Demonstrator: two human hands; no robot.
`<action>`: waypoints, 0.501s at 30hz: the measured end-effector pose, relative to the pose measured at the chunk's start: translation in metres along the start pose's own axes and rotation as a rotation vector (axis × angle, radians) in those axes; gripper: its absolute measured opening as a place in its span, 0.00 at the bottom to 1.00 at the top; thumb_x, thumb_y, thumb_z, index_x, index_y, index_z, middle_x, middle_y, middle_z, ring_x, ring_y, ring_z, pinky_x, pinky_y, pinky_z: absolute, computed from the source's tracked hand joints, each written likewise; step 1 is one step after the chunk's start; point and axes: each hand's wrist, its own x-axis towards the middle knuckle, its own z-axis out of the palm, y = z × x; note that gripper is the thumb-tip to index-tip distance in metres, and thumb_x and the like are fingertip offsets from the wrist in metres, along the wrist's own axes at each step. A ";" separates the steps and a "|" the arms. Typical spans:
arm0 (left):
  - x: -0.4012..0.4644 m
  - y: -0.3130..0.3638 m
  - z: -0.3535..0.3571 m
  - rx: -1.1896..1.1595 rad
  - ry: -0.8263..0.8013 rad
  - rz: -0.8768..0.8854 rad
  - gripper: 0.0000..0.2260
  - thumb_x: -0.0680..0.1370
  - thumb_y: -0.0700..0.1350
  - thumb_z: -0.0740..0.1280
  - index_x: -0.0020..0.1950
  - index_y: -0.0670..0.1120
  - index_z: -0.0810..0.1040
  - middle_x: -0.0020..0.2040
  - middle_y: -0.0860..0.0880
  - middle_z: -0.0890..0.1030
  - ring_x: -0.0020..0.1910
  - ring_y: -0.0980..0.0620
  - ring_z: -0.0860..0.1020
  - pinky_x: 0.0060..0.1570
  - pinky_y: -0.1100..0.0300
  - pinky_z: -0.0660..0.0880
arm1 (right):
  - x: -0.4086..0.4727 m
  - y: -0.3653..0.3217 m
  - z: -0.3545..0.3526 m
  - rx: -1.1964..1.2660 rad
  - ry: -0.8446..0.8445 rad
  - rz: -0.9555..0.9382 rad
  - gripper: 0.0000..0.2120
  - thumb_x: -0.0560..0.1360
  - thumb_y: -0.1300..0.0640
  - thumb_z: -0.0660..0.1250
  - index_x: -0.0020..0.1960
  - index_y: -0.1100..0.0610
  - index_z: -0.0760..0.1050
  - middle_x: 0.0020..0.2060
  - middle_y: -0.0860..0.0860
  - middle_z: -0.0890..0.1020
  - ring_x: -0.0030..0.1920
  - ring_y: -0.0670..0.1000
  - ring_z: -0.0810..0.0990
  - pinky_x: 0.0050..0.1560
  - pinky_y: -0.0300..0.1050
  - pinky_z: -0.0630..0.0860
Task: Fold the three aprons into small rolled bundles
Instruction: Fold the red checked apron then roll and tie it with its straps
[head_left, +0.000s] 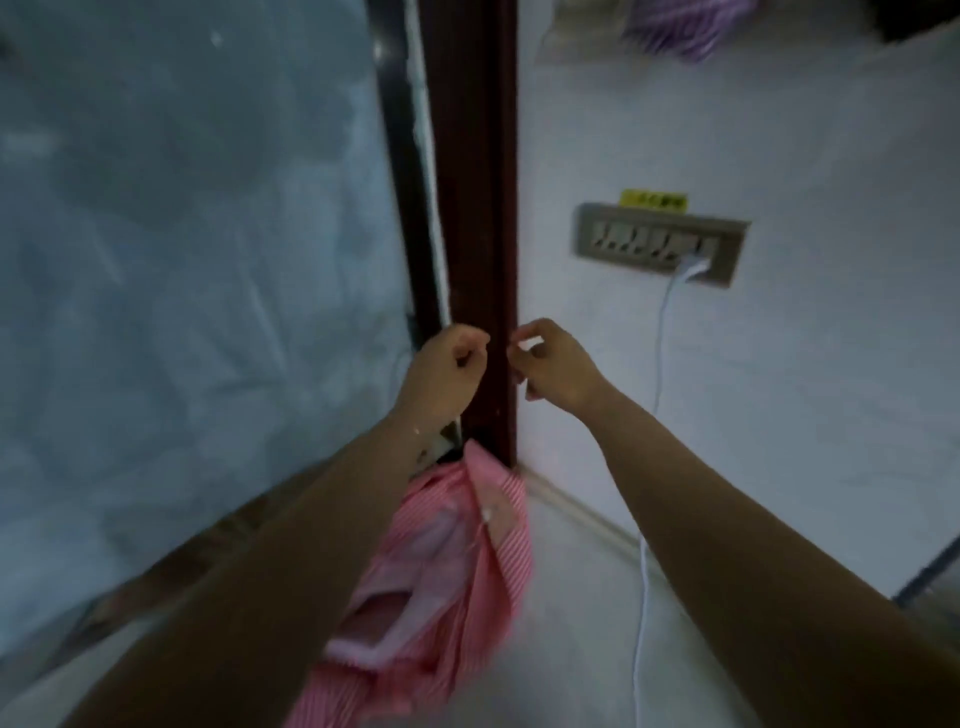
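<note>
A: Where is the apron right now?

B: The pink-and-white striped cloth apron (457, 561) hangs bunched below the two forearms, in front of the foot of the dark brown wooden door post (475, 208). Its top edge reaches up to just under the left wrist.

A: Are the hands holding it?

B: Hard to say. The left hand (449, 371) is raised against the post with its fingers curled into a loose fist — whether a strap or string runs through it, I cannot tell, as the picture is blurred. The right hand (553, 364) is level with it, just beside it across the post, fingers bent inward with thumb and forefinger close together as if pinching; nothing plainly shows between them.

A: What else is around?

B: To the left of the post, a pale blue-grey sheet-like surface (197, 260). To the right, a white wall (805, 389) with a grey switch-and-socket panel (657, 244), a small yellow label (653, 200) above it, and a thin white cable (649, 493) plugged in and trailing down. At the top edge hangs a purple striped cloth (680, 23), well apart from the hands.
</note>
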 end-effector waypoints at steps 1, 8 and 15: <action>-0.019 -0.023 -0.006 0.025 -0.027 -0.083 0.08 0.77 0.37 0.64 0.55 0.42 0.79 0.52 0.46 0.81 0.52 0.50 0.78 0.52 0.65 0.70 | -0.009 0.016 0.024 -0.032 -0.074 0.056 0.04 0.77 0.60 0.64 0.51 0.56 0.71 0.32 0.53 0.77 0.27 0.46 0.77 0.27 0.40 0.73; -0.163 -0.190 -0.021 0.320 -0.335 -0.399 0.22 0.72 0.50 0.59 0.52 0.34 0.81 0.50 0.37 0.82 0.51 0.40 0.80 0.55 0.55 0.69 | -0.089 0.134 0.154 -0.330 -0.666 0.331 0.06 0.77 0.63 0.63 0.49 0.53 0.76 0.40 0.48 0.76 0.49 0.50 0.77 0.51 0.39 0.73; -0.240 -0.256 -0.023 0.379 -0.613 -0.563 0.18 0.69 0.53 0.70 0.58 0.55 0.81 0.67 0.54 0.73 0.66 0.54 0.70 0.66 0.61 0.65 | -0.136 0.210 0.215 -0.078 -0.631 0.751 0.19 0.76 0.61 0.65 0.66 0.54 0.71 0.66 0.57 0.69 0.60 0.58 0.75 0.55 0.48 0.78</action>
